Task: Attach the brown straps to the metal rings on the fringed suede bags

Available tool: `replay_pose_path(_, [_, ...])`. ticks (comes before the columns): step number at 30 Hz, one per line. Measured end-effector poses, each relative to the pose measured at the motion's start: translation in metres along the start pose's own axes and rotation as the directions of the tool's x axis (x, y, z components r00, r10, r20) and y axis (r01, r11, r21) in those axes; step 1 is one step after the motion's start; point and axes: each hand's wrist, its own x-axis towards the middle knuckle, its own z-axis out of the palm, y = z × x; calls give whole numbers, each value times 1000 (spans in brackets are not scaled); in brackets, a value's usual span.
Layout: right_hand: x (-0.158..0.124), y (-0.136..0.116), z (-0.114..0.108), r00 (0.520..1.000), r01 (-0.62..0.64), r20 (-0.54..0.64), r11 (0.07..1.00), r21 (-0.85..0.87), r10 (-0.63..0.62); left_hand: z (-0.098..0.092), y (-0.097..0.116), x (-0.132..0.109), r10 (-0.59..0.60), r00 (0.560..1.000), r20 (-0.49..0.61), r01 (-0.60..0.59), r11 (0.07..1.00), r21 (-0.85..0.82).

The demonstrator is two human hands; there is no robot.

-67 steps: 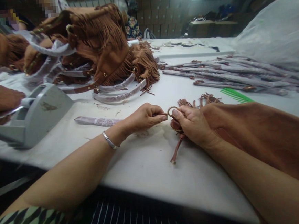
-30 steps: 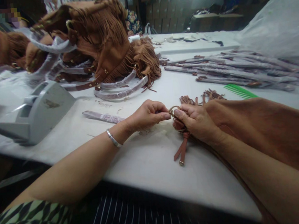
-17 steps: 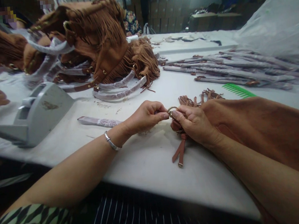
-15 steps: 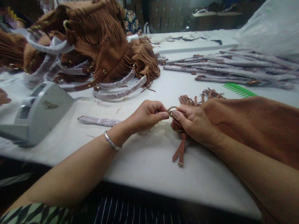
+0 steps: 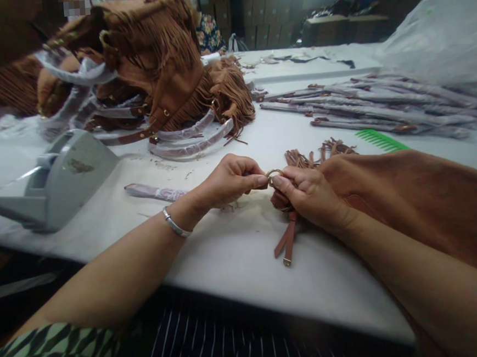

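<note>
My left hand (image 5: 240, 175) is closed in a pinch at the left side of a brass-coloured metal ring (image 5: 274, 172). My right hand (image 5: 312, 193) grips the same ring from the right, its thumb pressed against the lower edge. Under the right fingers is a bunched brown leather piece (image 5: 279, 200), partly hidden. From it hangs a brown leather strap end (image 5: 288, 241) with a small metal tip. Beneath and beyond the right forearm lies a brown suede fringed bag (image 5: 414, 203), its tassels (image 5: 335, 148) spread behind the hand.
Fringed bags with wrapped handles (image 5: 172, 68) are heaped at the back left. A grey tape dispenser (image 5: 73, 175) stands at the left, near a wrapped strap (image 5: 155, 192). A green comb (image 5: 380, 140) and several wrapped straps (image 5: 381, 104) lie at the right.
Another person's hand at the left edge is gone from view, and a dark blurred shape now covers the upper left corner. My hands have barely shifted and still hold the ring.
</note>
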Motion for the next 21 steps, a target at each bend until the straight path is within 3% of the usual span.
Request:
replay_pose_path(2, [0, 1, -1, 996, -22, 91, 989, 148, 9, 1, 0, -1, 9, 1000, -2, -9, 999, -38])
replay_pose_path(5, [0, 2, -4, 991, -10, 137, 983, 184, -15, 1, 0, -2, -11, 1000, 11, 12, 998, -55])
replay_pose_path(12, [1, -2, -4, 995, 50, 95, 989, -140, -37, -1, 0, -2, -60, 998, 38, 63, 994, -92])
replay_pose_path(14, [1, -1, -5, 995, 46, 97, 993, -106, -36, 0, 0, -2, -54, 998, 12, 55, 992, -112])
replay_pose_path(18, [3, 1, -10, 967, 52, 251, 998, -25, -44, 1, -1, -2, -91, 994, 55, 97, 988, -117])
replay_pose_path(21, [7, -1, -14, 929, 130, 369, 944, -304, -9, 0, -5, -1, -154, 975, 162, 168, 983, -77])
